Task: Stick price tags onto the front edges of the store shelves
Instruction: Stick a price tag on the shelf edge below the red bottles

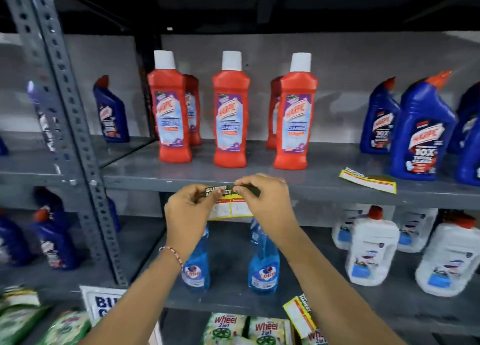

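Together, left hand (191, 209) and right hand (262, 202), arms extended, pinch the top of a price tag (230, 204) against the shelf edge (145, 182).

— Item in hand?
— I am pinching one price tag (230, 204) by its top strip, my left hand (191, 215) and right hand (265, 202) pressing it against the shelf edge (145, 182).

— Stock above it?
— Red bottles (230, 111) with white caps are standing in a row; a spare tag (368, 180) is lying flat near blue bottles (420, 134).

— Below?
— Spray bottles (263, 264), white jugs (371, 248).
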`<state>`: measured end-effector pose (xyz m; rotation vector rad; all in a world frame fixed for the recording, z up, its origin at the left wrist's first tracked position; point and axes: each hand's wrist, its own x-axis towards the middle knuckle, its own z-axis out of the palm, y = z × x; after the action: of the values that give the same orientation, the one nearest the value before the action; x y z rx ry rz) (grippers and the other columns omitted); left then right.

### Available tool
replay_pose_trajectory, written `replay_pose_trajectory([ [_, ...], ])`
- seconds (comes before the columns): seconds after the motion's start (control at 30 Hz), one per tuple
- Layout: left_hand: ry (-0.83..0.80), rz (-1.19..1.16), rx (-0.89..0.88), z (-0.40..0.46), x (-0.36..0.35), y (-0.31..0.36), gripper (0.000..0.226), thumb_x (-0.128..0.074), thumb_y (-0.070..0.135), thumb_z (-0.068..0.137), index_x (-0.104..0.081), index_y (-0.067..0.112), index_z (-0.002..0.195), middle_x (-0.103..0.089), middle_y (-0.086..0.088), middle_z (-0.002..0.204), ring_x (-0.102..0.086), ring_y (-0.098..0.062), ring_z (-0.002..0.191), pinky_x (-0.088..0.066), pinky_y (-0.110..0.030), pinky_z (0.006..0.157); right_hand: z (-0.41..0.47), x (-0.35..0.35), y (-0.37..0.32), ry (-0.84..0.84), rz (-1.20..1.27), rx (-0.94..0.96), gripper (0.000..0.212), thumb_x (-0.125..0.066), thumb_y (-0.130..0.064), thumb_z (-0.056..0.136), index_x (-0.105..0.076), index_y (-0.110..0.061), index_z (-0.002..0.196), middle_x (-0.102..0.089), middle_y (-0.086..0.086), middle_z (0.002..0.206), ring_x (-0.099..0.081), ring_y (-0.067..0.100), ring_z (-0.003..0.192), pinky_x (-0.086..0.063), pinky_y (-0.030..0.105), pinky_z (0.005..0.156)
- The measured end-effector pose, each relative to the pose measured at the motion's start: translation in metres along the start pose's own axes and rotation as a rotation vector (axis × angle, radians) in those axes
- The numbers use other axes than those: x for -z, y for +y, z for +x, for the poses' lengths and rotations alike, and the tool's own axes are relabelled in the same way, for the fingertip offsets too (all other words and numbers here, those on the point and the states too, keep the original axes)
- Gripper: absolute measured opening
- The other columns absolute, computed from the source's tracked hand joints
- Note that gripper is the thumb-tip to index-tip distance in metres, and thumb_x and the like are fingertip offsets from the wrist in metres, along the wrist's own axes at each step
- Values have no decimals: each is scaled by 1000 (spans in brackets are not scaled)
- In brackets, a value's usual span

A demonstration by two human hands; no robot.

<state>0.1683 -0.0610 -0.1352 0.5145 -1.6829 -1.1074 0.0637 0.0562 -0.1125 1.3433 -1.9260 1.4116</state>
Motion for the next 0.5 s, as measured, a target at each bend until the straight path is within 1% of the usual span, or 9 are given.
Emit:
replay_pose_trajectory([
  [0.07, 41, 76, -8, 12, 12, 0, 19, -80, 25, 75, -71, 11, 67, -69, 0, 61, -53, -3, 53, -45, -15, 53, 4, -21, -4, 26, -24, 13, 9, -74, -14, 78, -76, -19, 85, -76, -2, 84, -70, 16, 79, -53, 48, 80],
  [0.1, 54, 106, -10, 18, 18, 0, 20, -80, 26, 75, -69, 12, 65, -67, 2, 59, -51, -1, 50, -41, -8, 50, 7, -32, -5, 33, -34, 16, 9, -74, -13, 78, -75, -19, 85, -76, -2, 83, -69, 17, 78, -54, 48, 79],
  [0.17, 43, 156, -11, 23, 14, 1, 21, -80, 26, 75, -69, 11, 65, -65, 3, 58, -53, 3, 47, -39, -4, 49, 8, -36, 0, 45, -70, 13, 9, -73, -12, 78, -75, -19, 84, -75, 0, 81, -68, 20, 76, -53, 49, 77],
  [0.2, 39, 180, -10, 25, 12, 0, 22, -80, 27, 74, -69, 10, 66, -65, 3, 59, -53, 5, 47, -39, -4, 49, 8, -37, 2, 54, -93, 11, 9, -73, -12, 78, -74, -19, 84, -74, 0, 81, -67, 21, 77, -52, 51, 76],
  [0.27, 58, 210, -8, 29, 13, -6, 26, -82, 31, 72, -67, 10, 67, -65, 2, 61, -53, 1, 49, -38, -7, 51, 10, -41, 3, 75, -138, 10, 10, -74, -12, 77, -74, -20, 82, -71, 0, 81, -65, 22, 79, -50, 50, 77],
  [0.33, 111, 221, -24, 32, 15, -10, 31, -84, 31, 69, -60, 11, 69, -62, 2, 63, -51, -3, 54, -38, -11, 53, 10, -43, 1, 104, -178, -17, 11, -77, -14, 76, -74, -22, 82, -66, -2, 83, -63, 21, 85, -42, 42, 80],
  [0.4, 173, 205, -70, 31, 16, -12, 33, -83, 23, 70, -52, 15, 75, -57, 1, 70, -48, -6, 60, -42, -12, 58, 9, -39, 0, 140, -212, -56, 15, -78, -15, 76, -74, -25, 86, -62, -5, 91, -57, 16, 93, -28, 34, 81],
  [0.43, 195, 189, -114, 30, 16, -11, 32, -81, 17, 72, -50, 16, 79, -56, -1, 76, -48, -7, 64, -43, -14, 62, 7, -35, 0, 153, -222, -64, 19, -76, -13, 77, -73, -26, 90, -59, -6, 94, -54, 14, 95, -24, 32, 82],
  [0.5, 210, 143, -235, 28, 14, -6, 30, -72, 3, 77, -49, 19, 86, -54, -4, 84, -47, -11, 69, -43, -18, 65, 2, -24, -1, 181, -215, -71, 27, -70, -5, 81, -72, -27, 96, -57, -7, 97, -53, 11, 97, -23, 30, 83],
])
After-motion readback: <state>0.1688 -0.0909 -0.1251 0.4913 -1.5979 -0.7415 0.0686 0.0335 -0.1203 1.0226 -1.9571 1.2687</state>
